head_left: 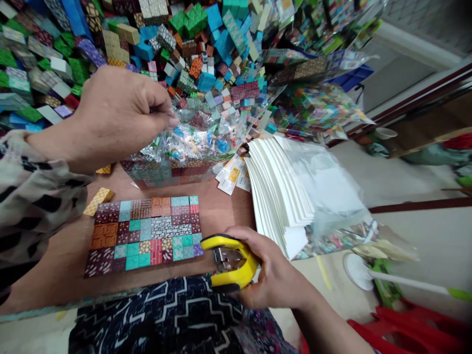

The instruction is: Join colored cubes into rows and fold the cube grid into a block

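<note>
My left hand [121, 113] is closed in a pinch at the near-left edge of a clear plastic bag [199, 142]; its fingertips appear to grip the film. Small colourful figures and patterned blocks show through the bag. Lower down, my right hand [271, 270] is wrapped round a yellow-and-black plier-style hole punch [236, 263] with metal parts between its arms. To the left of the punch, a flat rectangle of patterned blocks [143, 233] lies on the brown tabletop [224, 211]. One yellow checked block [99, 200] rests at its upper left corner.
A big heap of loose blocks [191, 64] covers the back of the table. White cards [276, 187] lie fanned at the right, beside a clear plastic sheet [324, 182]. Small printed labels [232, 174] sit near the bag. Filled bags [313, 108] stand at the back right.
</note>
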{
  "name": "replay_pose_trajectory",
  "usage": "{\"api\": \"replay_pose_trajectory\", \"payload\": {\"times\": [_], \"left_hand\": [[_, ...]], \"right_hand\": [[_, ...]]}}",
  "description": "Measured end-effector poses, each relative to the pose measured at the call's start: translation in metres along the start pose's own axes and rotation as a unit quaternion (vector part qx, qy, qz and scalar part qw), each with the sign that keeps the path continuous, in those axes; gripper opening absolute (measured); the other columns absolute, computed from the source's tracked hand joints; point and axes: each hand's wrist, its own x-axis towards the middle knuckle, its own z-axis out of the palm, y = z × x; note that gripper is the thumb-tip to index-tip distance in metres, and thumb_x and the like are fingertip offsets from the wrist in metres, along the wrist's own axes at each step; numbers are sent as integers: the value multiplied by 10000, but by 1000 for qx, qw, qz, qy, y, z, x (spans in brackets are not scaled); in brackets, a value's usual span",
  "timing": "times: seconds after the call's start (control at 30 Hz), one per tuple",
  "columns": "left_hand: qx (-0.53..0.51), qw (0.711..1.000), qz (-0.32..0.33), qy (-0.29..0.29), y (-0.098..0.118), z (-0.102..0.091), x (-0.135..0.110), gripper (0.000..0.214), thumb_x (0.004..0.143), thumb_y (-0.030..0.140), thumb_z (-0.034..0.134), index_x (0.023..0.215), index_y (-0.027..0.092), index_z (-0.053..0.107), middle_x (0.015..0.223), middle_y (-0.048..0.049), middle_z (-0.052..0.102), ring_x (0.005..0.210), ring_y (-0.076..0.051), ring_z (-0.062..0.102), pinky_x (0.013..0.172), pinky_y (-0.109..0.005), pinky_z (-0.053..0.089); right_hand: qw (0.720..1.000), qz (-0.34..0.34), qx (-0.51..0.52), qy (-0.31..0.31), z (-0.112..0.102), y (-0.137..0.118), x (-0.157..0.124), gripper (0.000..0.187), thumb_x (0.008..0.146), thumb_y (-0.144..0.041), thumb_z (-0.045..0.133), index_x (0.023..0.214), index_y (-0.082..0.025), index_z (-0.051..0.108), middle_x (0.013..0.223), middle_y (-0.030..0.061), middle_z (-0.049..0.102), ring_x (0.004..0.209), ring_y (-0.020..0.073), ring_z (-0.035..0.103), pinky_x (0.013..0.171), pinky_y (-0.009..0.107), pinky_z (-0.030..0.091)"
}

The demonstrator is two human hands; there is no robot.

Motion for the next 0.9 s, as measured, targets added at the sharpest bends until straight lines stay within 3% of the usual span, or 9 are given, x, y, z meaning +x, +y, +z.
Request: {"api": "replay_pose_trajectory", "payload": {"times": [0.33,0.9], "left_hand": [[8,1000,2,5,-1,2,2,249,834,312,637,929,111,749,816,-27,701,895,-306,672,778,-387,483],[19,1000,3,5,-4,3,3,266,818,356,603,904,155,755,780,-5,696,874,-279,665,740,-331,451]], "right_hand": [[995,-66,-66,33,0,-10,6,661,601,-202,695,1212,-238,446,1023,29,625,906,162,626,797,299,494],[992,-73,-82,65,2,-3,5,721,586,-175,733,1234,-271,431,1000,26,623,853,172,620,750,323,508]]}}
